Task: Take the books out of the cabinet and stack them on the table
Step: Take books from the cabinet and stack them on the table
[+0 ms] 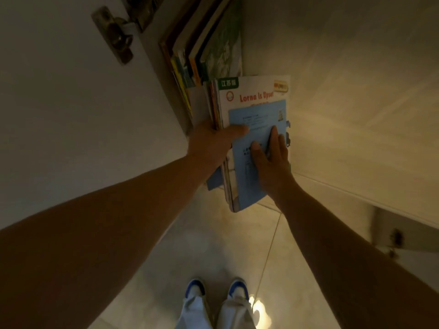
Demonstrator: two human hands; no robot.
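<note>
1. A bundle of thin books (pixel 249 138), topped by a white and blue cover reading "Lorna Is Upset", is being held in the air just in front of the open cabinet (pixel 344 115).
2. The left hand (pixel 213 143) is gripping the bundle's left edge: thumb lying across the top cover, fingers hidden beneath, so the grip is pinching the bundle.
3. The right hand (pixel 273 160) is lying flat on the blue cover, fingers spread and pressing down; this grip is not curling around anything.
4. Behind the bundle, further books (pixel 202 51) are standing upright, leaning together inside the cabinet.
5. To the left of the bundle, the cabinet door (pixel 71 103) is standing open, its hinge (pixel 116 36) showing.
6. Below the bundle, the tiled floor (pixel 225 252) and two blue and white shoes (pixel 216 290) are showing.
</note>
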